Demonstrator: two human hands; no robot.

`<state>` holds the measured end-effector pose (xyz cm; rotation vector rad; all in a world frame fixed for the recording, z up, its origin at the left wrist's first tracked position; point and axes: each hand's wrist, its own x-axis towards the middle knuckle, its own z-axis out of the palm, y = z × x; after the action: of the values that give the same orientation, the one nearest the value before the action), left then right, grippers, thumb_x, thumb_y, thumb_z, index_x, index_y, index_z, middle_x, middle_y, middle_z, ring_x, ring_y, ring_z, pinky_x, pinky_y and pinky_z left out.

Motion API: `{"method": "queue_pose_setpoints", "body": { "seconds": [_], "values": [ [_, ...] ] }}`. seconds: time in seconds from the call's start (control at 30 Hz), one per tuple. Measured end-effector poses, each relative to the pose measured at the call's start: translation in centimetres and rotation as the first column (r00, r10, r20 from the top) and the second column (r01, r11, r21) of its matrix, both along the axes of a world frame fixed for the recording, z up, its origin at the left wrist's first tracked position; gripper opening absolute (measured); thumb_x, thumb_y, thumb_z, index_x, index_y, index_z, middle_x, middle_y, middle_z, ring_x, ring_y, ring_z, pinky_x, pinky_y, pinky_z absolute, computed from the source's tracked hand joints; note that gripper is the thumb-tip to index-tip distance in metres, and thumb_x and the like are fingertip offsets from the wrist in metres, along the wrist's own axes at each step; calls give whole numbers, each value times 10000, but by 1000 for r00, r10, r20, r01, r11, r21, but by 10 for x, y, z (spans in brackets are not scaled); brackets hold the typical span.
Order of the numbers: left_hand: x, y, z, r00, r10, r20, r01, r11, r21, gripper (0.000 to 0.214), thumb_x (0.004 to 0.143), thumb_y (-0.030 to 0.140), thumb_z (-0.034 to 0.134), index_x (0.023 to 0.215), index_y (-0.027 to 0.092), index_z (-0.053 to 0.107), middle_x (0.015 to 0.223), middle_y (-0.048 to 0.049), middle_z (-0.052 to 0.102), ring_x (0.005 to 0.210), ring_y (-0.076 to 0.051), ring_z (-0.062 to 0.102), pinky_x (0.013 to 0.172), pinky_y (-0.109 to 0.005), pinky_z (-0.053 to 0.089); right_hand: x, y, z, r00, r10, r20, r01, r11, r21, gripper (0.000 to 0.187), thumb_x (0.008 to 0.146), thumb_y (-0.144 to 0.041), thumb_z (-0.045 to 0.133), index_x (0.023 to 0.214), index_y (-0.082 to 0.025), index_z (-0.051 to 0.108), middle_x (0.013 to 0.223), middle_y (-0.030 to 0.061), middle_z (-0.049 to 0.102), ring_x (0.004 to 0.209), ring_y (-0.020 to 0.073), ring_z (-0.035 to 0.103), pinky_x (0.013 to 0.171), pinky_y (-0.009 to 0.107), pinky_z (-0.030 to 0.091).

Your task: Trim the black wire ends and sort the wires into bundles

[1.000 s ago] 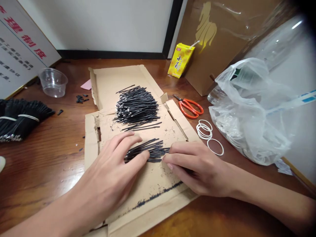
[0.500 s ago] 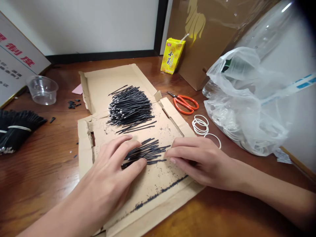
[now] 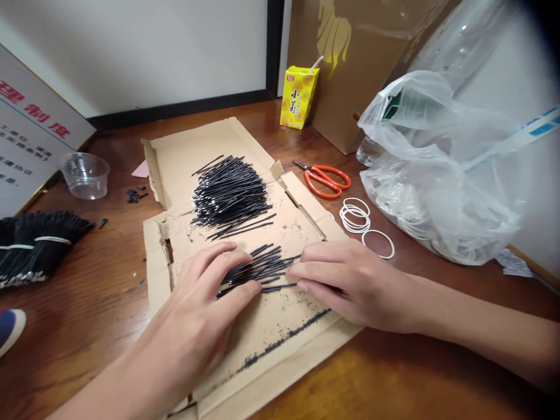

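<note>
A small spread of short black wires (image 3: 269, 265) lies on a flattened cardboard sheet (image 3: 210, 137), fanning out to the right. My left hand (image 3: 203, 291) holds the left part of it between thumb and fingers, hiding those ends. At the right tips, my right hand (image 3: 339, 280) has its fingers pinched together around a few wire ends. Its inner fingers are partly hidden, so how many it grips is unclear. Beyond both hands is a larger heap of black wires (image 3: 231, 192) with silvery left ends, and a few strays lie along its near side.
Orange-handled scissors (image 3: 326, 179) and white rubber bands (image 3: 355, 216) lie right of the cardboard, near a clear plastic bag (image 3: 437, 175). A yellow drink carton (image 3: 300, 96) stands behind. To the left are a clear cup (image 3: 84, 175) and banded black wire bundles (image 3: 48, 245). Black crumbs line the cardboard.
The view has shifted slightly, bringing a blue and white object in at the left edge. My right fingers sit slightly further left over the wire tips; my left hand keeps its hold.
</note>
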<state>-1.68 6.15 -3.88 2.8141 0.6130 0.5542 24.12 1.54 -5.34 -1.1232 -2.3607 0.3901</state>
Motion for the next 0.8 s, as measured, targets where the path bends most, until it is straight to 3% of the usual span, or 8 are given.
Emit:
{"method": "queue_pose_setpoints", "body": {
  "seconds": [0.47,0.67,0.8],
  "values": [
    [1,2,1,1000,8,-1,-8,998,-62,406,856,-64,446,1120,207,593,1269,-110,495,1240,-290,431,983,-497,386,-6,1,2,999,-26,31,28,999,-43,139,929,-175,550,993,-173,673,789,12,631,697,132,551,595,262,331],
    [-1,2,-4,999,10,-31,-10,1000,-19,538,812,-46,450,1263,221,569,1336,-135,456,1263,-329,405,998,-555,372,-8,1,3,1000,17,17,-17,999,-41,216,940,-152,534,1101,-205,668,823,6,647,704,122,563,587,251,341],
    [-2,2,-6,999,10,-44,-10,1000,0,507,808,-31,439,1221,209,607,1326,-145,474,1266,-349,404,993,-590,372,-5,1,7,997,64,30,-61,993,-99,190,959,-177,515,1056,-187,678,813,16,633,706,123,558,599,251,364]
  ]
}}
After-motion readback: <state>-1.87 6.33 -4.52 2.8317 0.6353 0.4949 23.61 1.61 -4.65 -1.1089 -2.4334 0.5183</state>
